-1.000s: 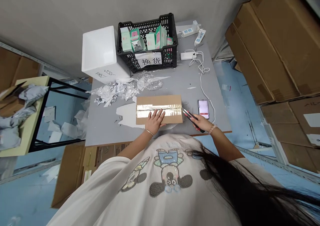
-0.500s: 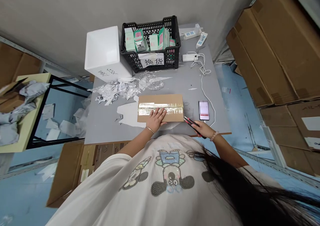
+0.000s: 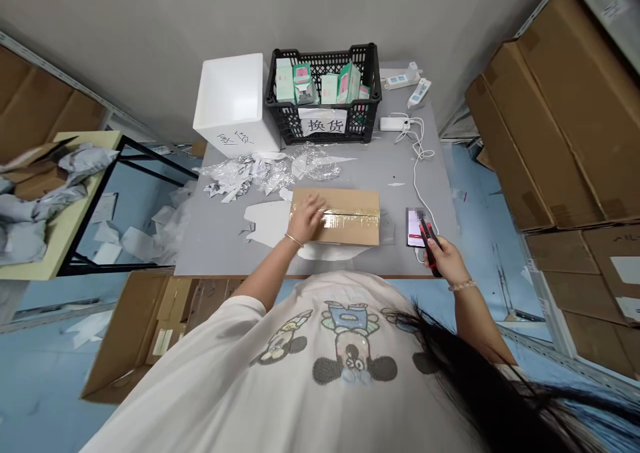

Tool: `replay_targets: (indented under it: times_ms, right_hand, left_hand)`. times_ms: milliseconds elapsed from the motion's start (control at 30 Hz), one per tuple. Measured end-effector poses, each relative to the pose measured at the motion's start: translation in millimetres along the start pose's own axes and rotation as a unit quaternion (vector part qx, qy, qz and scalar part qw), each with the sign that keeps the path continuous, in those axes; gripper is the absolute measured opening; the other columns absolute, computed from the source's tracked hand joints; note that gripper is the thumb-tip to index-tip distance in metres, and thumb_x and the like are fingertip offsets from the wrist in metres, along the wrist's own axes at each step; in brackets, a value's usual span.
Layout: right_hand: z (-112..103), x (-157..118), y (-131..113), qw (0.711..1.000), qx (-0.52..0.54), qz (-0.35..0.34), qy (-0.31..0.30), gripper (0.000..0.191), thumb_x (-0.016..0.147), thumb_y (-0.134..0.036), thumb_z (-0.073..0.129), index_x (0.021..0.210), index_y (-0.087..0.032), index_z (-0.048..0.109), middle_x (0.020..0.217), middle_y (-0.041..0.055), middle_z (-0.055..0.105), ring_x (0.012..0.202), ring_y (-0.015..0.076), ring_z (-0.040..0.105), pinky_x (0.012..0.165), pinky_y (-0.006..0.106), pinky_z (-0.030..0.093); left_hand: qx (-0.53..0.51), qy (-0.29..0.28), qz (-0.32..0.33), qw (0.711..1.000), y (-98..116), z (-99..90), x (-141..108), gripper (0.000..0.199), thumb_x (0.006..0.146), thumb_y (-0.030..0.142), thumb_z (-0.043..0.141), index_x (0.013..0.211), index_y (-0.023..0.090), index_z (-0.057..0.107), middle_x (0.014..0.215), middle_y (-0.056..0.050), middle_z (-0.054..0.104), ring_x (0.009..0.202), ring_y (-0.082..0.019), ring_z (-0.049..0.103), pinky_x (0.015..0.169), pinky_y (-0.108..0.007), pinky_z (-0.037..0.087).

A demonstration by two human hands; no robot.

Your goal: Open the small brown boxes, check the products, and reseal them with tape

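A taped cardboard box [image 3: 353, 234] lies on the grey table, with shiny clear tape running along its top. My left hand [image 3: 305, 219] rests over the left part of the box, fingers stretched out and slightly blurred. In my right hand [image 3: 444, 259] is a black and red utility knife [image 3: 429, 243], held right of the box. The knife's front end overlaps the lit phone [image 3: 414, 223] on the table. White paper [image 3: 265, 219] sticks out from under the box.
Behind the box stand a black crate [image 3: 325, 123] of small green-and-white boxes and a white foam box [image 3: 235, 129]. Crumpled plastic wrap [image 3: 270, 173] lies before them. Power strips [image 3: 395, 124] and a white cable occupy the right side. Large cartons [image 3: 560, 119] are stacked at right.
My right hand has moved the utility knife away from the box's right corner to the phone. My left hand has shifted toward the left and far part of the box top.
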State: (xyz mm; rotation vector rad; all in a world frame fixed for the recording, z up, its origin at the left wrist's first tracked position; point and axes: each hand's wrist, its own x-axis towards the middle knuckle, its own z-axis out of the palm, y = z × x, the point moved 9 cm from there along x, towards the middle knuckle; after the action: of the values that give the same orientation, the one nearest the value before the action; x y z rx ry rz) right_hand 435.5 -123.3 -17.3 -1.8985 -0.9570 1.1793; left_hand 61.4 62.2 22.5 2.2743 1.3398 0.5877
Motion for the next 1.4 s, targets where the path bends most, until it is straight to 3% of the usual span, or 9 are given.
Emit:
replay_targets:
  times_ms: [67,167,300,500,733,900,1067,1200,1400]
  right_hand:
    - [17.5,-8.1,-19.0,0.999,-0.043,-0.026,-0.002,0.049,0.084,-0.069,0.049,0.095,-0.021,0.055,0.069,0.0029,0.063,0.05,0.0157,0.061,0.045,0.026,0.05]
    - [64.1,-20.0,-45.2,0.994,-0.079,-0.06,-0.039,0.049,0.086,-0.068,0.048,0.098,-0.022,0.058,0.072,0.003,0.065,0.052,0.0157,0.063,0.046,0.025,0.05]
    - [126.9,-32.3,-61.5,0.993,-0.055,-0.067,-0.076,0.047,0.089,-0.065,0.044,0.101,-0.022,0.057,0.077,0.0043,0.069,0.057,0.0172,0.066,0.048,0.026,0.05]
    - [191.4,-46.6,-75.2,0.991,-0.075,-0.051,-0.094,0.042,0.092,-0.057,0.044,0.112,-0.023,0.057,0.087,0.0058,0.072,0.06,0.0184,0.067,0.051,0.027,0.05]
    - [230.1,-49.4,-95.0,0.977,-0.191,-0.093,-0.011,0.03,0.096,-0.044,0.041,0.097,-0.021,0.06,0.086,0.0075,0.07,0.081,0.0229,0.066,0.069,0.029,0.048]
    - [259.8,-54.0,-108.8,0.966,-0.246,-0.074,-0.022,0.027,0.098,-0.039,0.04,0.104,-0.021,0.059,0.082,0.0052,0.071,0.072,0.0192,0.067,0.065,0.025,0.045]
    - [283.3,-73.4,-149.5,0.907,-0.407,-0.108,0.011,0.033,0.099,-0.042,0.042,0.117,-0.02,0.059,0.088,0.0097,0.073,0.08,0.0232,0.069,0.067,0.028,0.042]
    - [298.7,-82.3,-158.1,0.875,-0.469,-0.122,-0.006,0.032,0.1,-0.038,0.041,0.122,-0.023,0.057,0.096,0.0093,0.073,0.084,0.0237,0.068,0.067,0.029,0.04]
    - [277.3,-59.6,-165.7,0.805,-0.569,-0.167,-0.007,0.025,0.099,-0.031,0.043,0.111,-0.02,0.062,0.107,0.0131,0.07,0.099,0.0265,0.064,0.085,0.036,0.038]
  left_hand:
    - [-0.042,0.075,-0.076,0.993,-40.6,-33.7,16.5,0.041,0.098,0.041,0.04,0.112,0.018,0.071,0.125,-0.011,0.068,0.126,-0.025,0.056,0.109,-0.044,0.04]
    - [-0.103,0.143,-0.177,0.968,-100.3,-63.2,23.7,0.039,0.098,0.033,0.038,0.112,0.015,0.069,0.101,-0.01,0.075,0.101,-0.022,0.068,0.1,-0.04,0.048]
    - [-0.12,0.083,-0.171,0.975,-131.6,-50.7,29.9,0.043,0.088,0.015,0.041,0.125,0.015,0.062,0.126,-0.01,0.066,0.112,-0.02,0.064,0.102,-0.038,0.047]
    - [-0.182,-0.06,-0.128,0.973,-127.0,-8.0,42.7,0.047,0.089,0.027,0.05,0.135,0.017,0.055,0.134,-0.01,0.061,0.11,-0.021,0.064,0.1,-0.037,0.047]
    - [-0.259,-0.051,-0.155,0.952,-132.7,-4.0,36.8,0.036,0.085,0.027,0.059,0.118,0.016,0.063,0.121,-0.008,0.065,0.104,-0.018,0.063,0.094,-0.032,0.049]
    - [-0.276,-0.059,-0.166,0.945,-137.6,-0.2,24.7,0.028,0.078,0.029,0.067,0.104,0.017,0.067,0.105,-0.005,0.069,0.096,-0.018,0.064,0.093,-0.034,0.048]
    - [-0.254,-0.109,-0.174,0.945,-137.7,2.7,12.1,0.021,0.069,0.026,0.074,0.087,0.019,0.065,0.088,-0.001,0.067,0.086,-0.017,0.064,0.088,-0.032,0.048]
    - [-0.236,-0.112,-0.177,0.949,-132.8,-2.9,5.2,0.017,0.072,0.025,0.072,0.086,0.019,0.064,0.089,-0.001,0.068,0.085,-0.017,0.064,0.087,-0.031,0.048]
    - [-0.214,-0.072,-0.141,0.964,-117.4,-8.9,4.2,0.021,0.08,0.022,0.064,0.1,0.02,0.066,0.104,-0.005,0.069,0.096,-0.021,0.065,0.092,-0.035,0.049]
